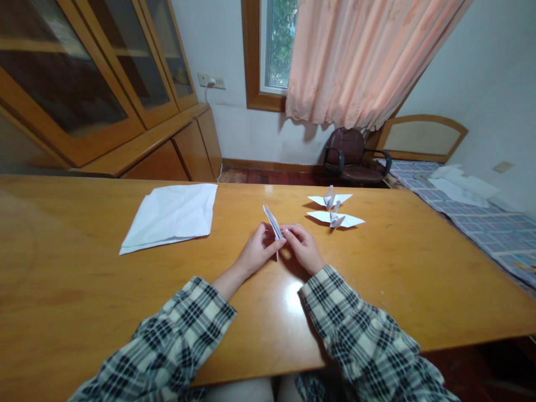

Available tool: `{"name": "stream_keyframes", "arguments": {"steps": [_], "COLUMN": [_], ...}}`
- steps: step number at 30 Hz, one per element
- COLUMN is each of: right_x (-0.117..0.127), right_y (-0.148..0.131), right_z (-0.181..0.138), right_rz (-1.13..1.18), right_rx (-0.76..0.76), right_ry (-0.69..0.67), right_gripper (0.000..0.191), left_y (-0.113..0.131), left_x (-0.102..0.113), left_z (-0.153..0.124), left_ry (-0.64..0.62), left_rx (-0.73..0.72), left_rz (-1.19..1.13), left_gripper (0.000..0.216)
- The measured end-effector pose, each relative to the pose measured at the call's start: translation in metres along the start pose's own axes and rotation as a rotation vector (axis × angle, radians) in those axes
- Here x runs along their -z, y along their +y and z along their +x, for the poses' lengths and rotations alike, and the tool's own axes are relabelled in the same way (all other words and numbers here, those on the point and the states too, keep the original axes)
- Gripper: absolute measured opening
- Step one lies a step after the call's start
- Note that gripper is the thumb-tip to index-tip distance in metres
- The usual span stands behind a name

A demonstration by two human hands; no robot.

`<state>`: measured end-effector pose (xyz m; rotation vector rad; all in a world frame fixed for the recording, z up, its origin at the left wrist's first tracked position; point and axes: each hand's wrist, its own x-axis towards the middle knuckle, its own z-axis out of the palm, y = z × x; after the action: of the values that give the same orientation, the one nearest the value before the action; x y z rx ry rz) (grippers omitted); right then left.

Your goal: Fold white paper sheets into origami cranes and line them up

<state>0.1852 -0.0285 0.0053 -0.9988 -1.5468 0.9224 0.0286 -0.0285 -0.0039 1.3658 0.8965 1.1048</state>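
A narrow piece of folded white paper [272,221] stands tilted above the middle of the table, its layers showing edge-on. My left hand [260,245] pinches its lower part, thumb on the near side. From the right, my right hand [302,244] meets the same folded paper, with thumb and fingertips closed at its lower edge. The fingers behind the paper are partly hidden. Beyond my right hand sit two white paper cranes, a nearer one [337,220] and a farther one [330,200], wings spread.
White paper sheets [176,215] lie stacked at the left of the wooden table [259,329]. A glass-door cabinet [125,72] stands at the far left. Past the table are a brown office chair [349,151] and a bed with a checked cover [469,215].
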Motion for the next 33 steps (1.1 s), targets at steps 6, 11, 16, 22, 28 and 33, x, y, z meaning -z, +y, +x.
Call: {"name": "stream_keyframes", "arguments": {"steps": [6, 11, 16, 22, 28, 33], "right_x": [-0.001, -0.004, -0.005, -0.004, -0.003, -0.001], "right_y": [0.004, 0.007, 0.01, 0.01, 0.007, 0.008], "right_z": [-0.002, -0.002, -0.002, -0.001, 0.0, 0.0], "right_rz": [-0.016, 0.037, 0.132, 0.15, 0.17, 0.163], "right_rx": [0.008, -0.054, -0.09, -0.11, -0.133, -0.146], "right_ry": [-0.017, 0.019, 0.034, 0.087, 0.095, 0.091], "right_gripper": [0.017, 0.018, 0.026, 0.036, 0.034, 0.031], "left_y": [-0.006, -0.01, -0.013, -0.012, -0.01, -0.009], "left_x": [0.002, 0.002, 0.001, 0.001, 0.002, 0.002], "left_z": [0.001, 0.003, 0.005, 0.004, 0.004, 0.003], "left_ry": [0.023, -0.004, 0.006, -0.024, -0.029, -0.042], "left_rx": [0.004, -0.002, -0.027, 0.009, 0.018, 0.033], "left_rz": [0.043, -0.008, -0.051, -0.065, -0.013, 0.019], "left_gripper": [0.041, 0.033, 0.034, 0.037, 0.036, 0.035]}}
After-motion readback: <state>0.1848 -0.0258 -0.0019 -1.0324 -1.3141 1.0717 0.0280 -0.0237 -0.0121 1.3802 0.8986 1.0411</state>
